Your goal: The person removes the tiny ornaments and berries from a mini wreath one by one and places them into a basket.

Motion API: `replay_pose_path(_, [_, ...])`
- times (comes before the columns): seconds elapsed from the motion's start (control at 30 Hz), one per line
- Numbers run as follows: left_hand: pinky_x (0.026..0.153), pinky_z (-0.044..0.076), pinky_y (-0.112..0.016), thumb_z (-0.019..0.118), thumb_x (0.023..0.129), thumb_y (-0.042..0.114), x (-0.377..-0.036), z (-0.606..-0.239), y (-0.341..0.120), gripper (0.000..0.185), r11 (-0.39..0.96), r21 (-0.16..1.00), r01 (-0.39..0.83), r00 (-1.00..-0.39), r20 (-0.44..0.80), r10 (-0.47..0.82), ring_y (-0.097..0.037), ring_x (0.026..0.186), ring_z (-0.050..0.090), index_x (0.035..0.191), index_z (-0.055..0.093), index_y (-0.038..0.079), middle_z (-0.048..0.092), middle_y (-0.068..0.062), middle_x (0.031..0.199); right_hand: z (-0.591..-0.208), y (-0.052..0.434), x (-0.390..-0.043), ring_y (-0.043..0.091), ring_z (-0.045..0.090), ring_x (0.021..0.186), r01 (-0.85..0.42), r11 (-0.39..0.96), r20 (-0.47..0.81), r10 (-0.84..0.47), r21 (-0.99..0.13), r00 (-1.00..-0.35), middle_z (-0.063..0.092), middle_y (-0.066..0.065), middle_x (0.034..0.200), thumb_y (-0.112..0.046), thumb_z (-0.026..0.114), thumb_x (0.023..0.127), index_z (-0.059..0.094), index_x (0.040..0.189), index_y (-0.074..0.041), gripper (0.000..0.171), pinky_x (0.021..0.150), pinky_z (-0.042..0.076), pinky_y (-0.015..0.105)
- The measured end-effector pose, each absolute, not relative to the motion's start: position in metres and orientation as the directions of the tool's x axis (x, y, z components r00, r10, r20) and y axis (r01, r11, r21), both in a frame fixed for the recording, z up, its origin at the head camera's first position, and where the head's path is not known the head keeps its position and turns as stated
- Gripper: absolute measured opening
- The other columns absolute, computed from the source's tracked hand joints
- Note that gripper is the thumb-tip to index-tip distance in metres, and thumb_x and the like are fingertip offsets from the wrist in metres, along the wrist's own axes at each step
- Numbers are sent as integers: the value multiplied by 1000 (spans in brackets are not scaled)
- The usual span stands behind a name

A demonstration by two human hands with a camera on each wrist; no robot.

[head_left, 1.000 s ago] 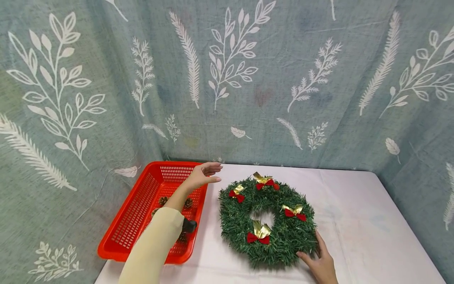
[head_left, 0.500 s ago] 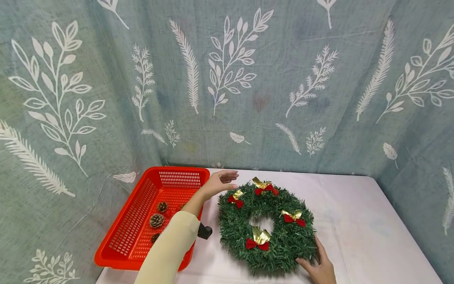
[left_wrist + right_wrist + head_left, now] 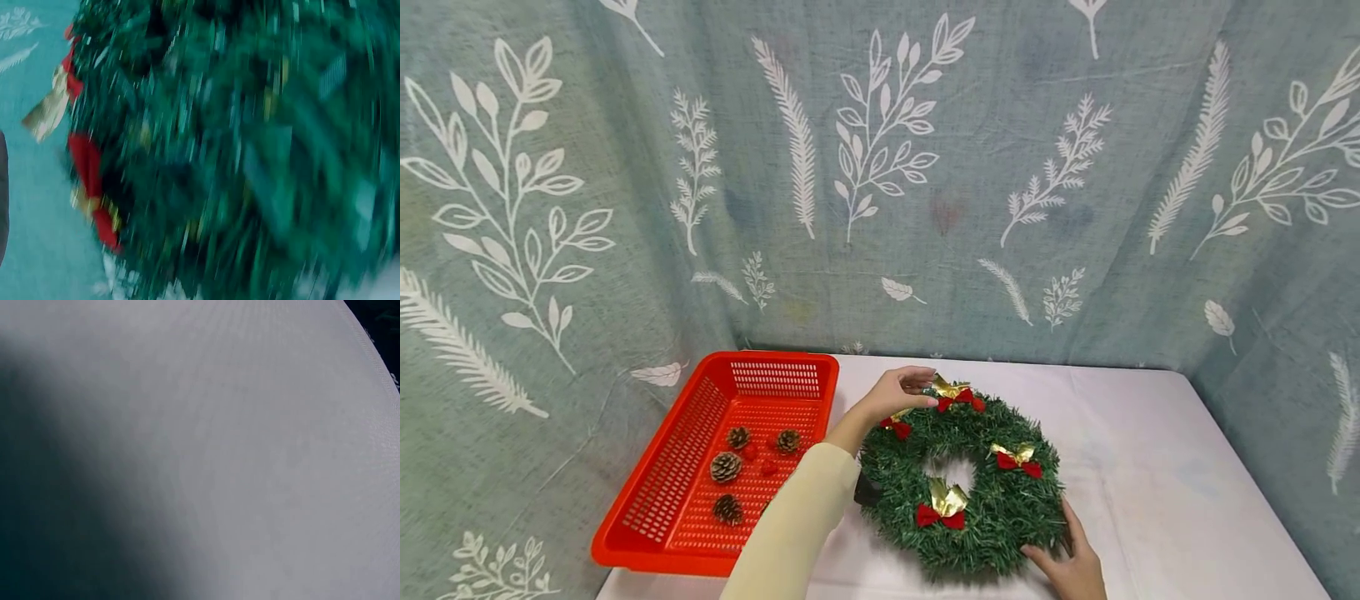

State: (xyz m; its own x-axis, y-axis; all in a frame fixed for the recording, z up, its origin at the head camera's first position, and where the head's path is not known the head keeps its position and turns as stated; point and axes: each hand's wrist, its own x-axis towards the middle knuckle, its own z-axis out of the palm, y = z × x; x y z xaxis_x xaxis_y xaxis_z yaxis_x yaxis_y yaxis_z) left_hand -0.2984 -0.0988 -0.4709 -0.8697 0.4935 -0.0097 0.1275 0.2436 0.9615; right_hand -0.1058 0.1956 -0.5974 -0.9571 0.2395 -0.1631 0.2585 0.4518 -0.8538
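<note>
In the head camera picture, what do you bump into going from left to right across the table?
red basket → pine cones → left hand → green wreath → right hand

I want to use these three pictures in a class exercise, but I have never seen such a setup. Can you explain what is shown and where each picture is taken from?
No machine here: a person works with two bare hands and wears three cameras. The wide picture comes from the head camera, looking down at a table with a white cloth. On it lies a green wreath with red-and-gold bows, and beside it a red basket holding pine cones. The left hand hovers open over the wreath's far edge by a bow; whether it touches is unclear. The right hand rests against the near edge. The left wrist camera shows a blurred close-up of the wreath; the right wrist camera shows mostly white cloth.
</note>
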Motion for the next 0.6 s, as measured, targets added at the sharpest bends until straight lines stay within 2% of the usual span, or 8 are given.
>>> replay_pose_path(0.17, [100,44,-38,69,87,14,-293,-484,-78,52,217,968,128,-898,21,439,-35,123,49,135,51,6,54,-17,134,-599,193,-107,51,28,132,261,453,-166,240,-852,-957,19,32,150,-47,78,72,9,153,-6,114,103,38,55])
replay_pose_path(0.4, [95,48,-37,73,84,16,-287,-497,-54,47,155,981,115,-975,82,206,-30,116,55,128,58,11,59,-13,126,-599,187,-108,51,31,130,244,470,-147,233,-848,-961,20,32,150,-47,79,70,11,152,-5,114,102,39,55])
replay_pose_path(0.5, [94,49,-34,72,84,15,-288,-504,-39,45,164,977,140,-975,107,195,-30,116,56,127,59,10,60,-15,125,-598,189,-106,52,31,130,227,473,-120,246,-851,-962,22,32,149,-41,81,71,12,152,-5,112,101,39,55])
replay_pose_path(0.6, [93,49,-30,70,86,13,-288,-509,-25,41,237,954,185,-971,141,191,-29,114,57,126,60,6,61,-15,123,-596,191,-104,52,30,130,211,467,-101,250,-859,-963,23,33,148,-36,81,71,13,152,-6,110,100,40,56])
